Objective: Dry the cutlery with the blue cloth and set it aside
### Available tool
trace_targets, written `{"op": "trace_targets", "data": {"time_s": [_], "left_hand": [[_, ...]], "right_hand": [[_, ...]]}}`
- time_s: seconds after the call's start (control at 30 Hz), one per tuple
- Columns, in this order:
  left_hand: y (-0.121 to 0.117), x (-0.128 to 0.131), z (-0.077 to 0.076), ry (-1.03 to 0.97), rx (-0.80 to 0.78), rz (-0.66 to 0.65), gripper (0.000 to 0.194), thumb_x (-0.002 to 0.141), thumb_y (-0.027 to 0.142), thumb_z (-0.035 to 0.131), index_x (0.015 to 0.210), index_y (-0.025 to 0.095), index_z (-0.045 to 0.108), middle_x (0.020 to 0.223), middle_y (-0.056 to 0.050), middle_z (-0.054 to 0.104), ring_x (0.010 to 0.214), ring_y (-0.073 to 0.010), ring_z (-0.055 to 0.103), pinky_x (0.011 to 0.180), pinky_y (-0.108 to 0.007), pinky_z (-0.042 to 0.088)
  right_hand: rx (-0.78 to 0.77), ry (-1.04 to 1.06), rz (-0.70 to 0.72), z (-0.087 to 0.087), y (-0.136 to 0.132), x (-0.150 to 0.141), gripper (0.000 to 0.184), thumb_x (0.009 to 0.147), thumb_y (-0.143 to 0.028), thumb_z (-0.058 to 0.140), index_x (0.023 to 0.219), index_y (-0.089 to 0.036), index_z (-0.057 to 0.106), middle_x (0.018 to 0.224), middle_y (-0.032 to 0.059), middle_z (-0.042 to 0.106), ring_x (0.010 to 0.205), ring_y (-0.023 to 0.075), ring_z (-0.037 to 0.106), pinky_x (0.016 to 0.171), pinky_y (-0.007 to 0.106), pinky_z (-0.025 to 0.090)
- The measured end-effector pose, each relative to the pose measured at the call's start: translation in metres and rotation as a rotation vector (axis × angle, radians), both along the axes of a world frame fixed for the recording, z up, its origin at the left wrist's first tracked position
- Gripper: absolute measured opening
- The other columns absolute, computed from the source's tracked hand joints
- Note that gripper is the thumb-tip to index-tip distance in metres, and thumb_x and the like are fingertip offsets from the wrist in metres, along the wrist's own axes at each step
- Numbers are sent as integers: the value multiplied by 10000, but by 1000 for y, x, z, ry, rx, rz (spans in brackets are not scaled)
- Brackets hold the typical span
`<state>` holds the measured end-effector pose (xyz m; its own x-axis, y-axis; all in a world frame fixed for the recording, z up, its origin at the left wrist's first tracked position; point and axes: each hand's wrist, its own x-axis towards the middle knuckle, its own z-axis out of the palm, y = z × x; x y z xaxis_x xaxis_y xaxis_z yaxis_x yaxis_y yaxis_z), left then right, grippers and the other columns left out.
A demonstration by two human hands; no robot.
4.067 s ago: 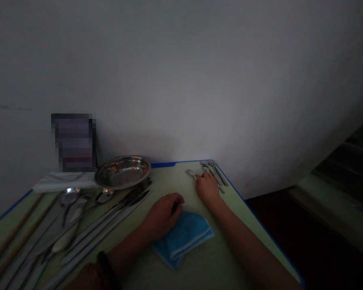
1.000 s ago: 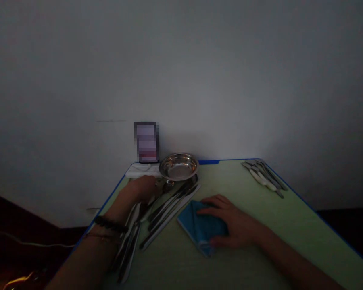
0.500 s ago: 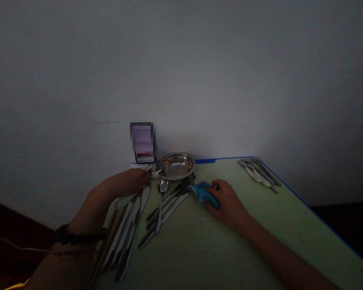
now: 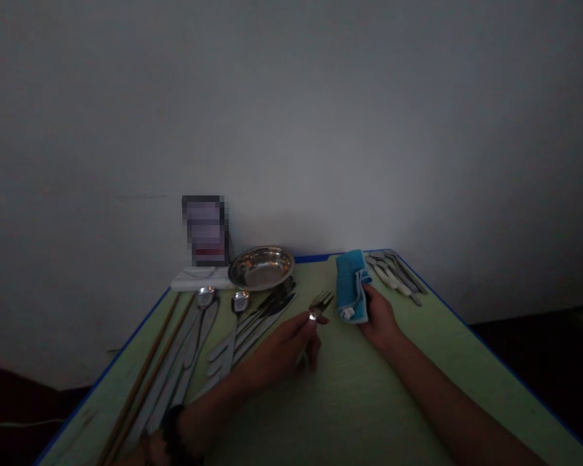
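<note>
Pinched in my left hand point(image 4: 291, 346) is a metal fork point(image 4: 321, 301), its tines pointing up and away over the middle of the table. My right hand point(image 4: 379, 318) grips a folded blue cloth point(image 4: 350, 285) with a pale edge, held up just right of the fork. Cloth and fork are apart. Left of my left hand, several knives point(image 4: 257, 327) lie beside a spoon point(image 4: 240, 301) on the table. A shiny metal bowl point(image 4: 262, 268) stands behind them.
Long wooden chopsticks point(image 4: 148, 369) and more cutlery with a spoon point(image 4: 205, 296) lie at the left. A propped screen point(image 4: 206, 230) stands by the wall on a white object point(image 4: 189, 279). Several pieces of cutlery point(image 4: 393, 278) lie at the back right of the green table point(image 4: 340, 414).
My left hand has moved right, away from the bowl, bringing the fork to mid-table. The cloth in my right hand is raised and opened out more. The view has shifted slightly right.
</note>
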<state>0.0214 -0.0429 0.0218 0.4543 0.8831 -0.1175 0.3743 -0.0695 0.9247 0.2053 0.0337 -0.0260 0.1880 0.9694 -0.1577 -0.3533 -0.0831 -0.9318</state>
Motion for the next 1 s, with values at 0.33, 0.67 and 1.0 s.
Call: {"op": "trace_targets", "data": {"time_s": [0.33, 0.67, 1.0], "left_hand": [[10, -1, -22, -227, -18, 245, 360, 892, 449, 324, 1121, 189, 419, 680, 35, 495, 448, -96, 429, 404, -213, 350], [14, -2, -26, -348, -118, 305, 263, 872, 474, 401, 942, 225, 449, 607, 66, 423, 478, -95, 373, 421, -188, 315], [13, -6, -27, -432, -77, 365, 215, 869, 424, 421, 948, 227, 455, 618, 68, 403, 460, -82, 322, 402, -175, 279]], "right_hand": [[-1, -22, 65, 7, -1, 7, 397, 717, -338, 543, 1105, -272, 490, 797, -16, 664, 675, 178, 618, 578, 301, 479], [90, -151, 179, 6, -2, 2, 225, 729, -360, 467, 912, -236, 508, 791, -18, 597, 722, 161, 563, 631, 269, 442], [142, -386, 266, 6, -4, 1, 307, 651, -308, 643, 899, -225, 481, 804, -21, 570, 657, 142, 521, 604, 266, 429]]}}
